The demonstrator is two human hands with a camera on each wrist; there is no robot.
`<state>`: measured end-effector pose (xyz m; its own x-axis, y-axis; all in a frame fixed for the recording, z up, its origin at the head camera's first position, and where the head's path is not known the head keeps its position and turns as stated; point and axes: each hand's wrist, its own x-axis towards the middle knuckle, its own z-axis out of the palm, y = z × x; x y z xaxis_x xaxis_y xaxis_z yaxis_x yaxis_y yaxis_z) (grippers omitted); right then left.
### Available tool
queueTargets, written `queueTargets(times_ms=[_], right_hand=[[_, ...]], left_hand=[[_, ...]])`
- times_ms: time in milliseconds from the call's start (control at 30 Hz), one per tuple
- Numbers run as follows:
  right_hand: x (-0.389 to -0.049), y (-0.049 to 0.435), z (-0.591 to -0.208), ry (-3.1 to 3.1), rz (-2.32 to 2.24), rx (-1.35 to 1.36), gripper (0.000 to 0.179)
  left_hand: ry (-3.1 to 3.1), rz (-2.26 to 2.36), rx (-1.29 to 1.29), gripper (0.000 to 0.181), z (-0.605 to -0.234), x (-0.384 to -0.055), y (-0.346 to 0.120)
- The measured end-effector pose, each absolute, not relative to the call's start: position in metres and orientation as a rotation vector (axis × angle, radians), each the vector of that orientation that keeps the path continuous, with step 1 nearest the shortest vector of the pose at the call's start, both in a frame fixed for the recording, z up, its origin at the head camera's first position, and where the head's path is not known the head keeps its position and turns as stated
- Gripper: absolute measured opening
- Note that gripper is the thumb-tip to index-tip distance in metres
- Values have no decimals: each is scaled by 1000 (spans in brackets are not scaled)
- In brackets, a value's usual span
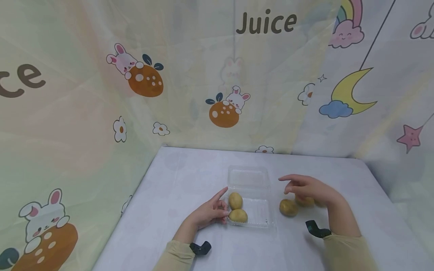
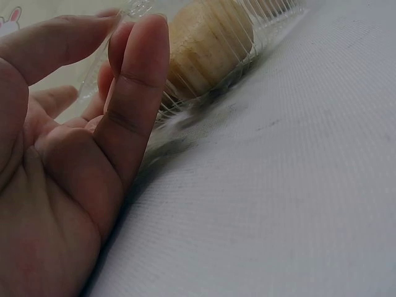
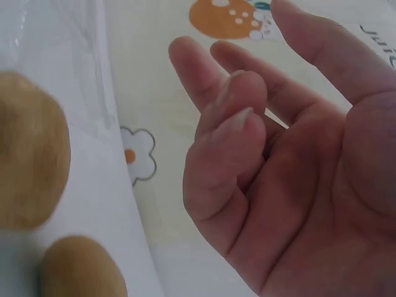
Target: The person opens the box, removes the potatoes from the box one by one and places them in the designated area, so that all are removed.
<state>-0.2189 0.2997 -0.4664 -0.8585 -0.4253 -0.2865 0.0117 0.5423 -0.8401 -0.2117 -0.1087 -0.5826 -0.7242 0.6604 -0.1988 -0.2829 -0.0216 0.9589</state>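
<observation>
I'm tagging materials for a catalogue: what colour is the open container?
The container is colourless and see-through; the head view shows it best.

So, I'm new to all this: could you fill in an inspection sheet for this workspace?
Surface: white-covered table.
Job's things: open clear plastic box, with two potatoes in its left side; more potatoes lie to the right of it, some partly hidden.
Clutter: nothing seen.
Hands: left hand at the box's left edge, grip unclear; right hand above the loose potatoes, holding nothing. Dark devices at both wrists.
Cables: nothing seen.
Surroundings: backdrop printed with rabbits, flowers, a moon and "Juice".
</observation>
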Motion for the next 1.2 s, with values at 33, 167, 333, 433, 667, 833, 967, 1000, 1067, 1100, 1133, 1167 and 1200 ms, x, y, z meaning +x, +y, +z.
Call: queueTargets(times_ms=[33,167,333,433,667,833,967,1000,1067,1100,1133,1167,1200], right_hand=[[-220,295,-466,2312,-1259,-338,45],[-228,276,-466,2287,-1197,-389,42],[-235,252,-470,2229,-1155,-483,43],[-237,237,-472,2197,-1129,-500,45],[-244,206,-481,2175,-1032,-558,43],[-249,192,-488,2135,-1010,-539,45],[-251,184,-492,2124,-997,-544,44],[-252,182,-494,2123,-997,-545,43],[-252,178,-495,2123,-991,-543,43],[-253,176,-496,2122,-989,-542,43],[-253,174,-497,2124,-982,-544,43],[-253,172,-498,2123,-979,-539,44],[-253,171,-498,2123,-974,-538,44]], left_hand=[[1596,1817,404,98,-583,-212,-109],[1601,1817,411,98,-583,-212,-109],[1614,1812,400,96,-585,-212,-109],[1618,1809,389,95,-586,-212,-109],[1622,1814,407,95,-585,-212,-108],[1621,1808,407,95,-584,-213,-108],[1614,1813,420,95,-585,-213,-108],[1613,1813,422,95,-585,-214,-108],[1605,1814,422,95,-585,-214,-108],[1602,1813,419,94,-585,-214,-108],[1601,1814,418,94,-585,-214,-108],[1601,1813,415,94,-585,-214,-108],[1601,1813,412,94,-585,-214,-108]])
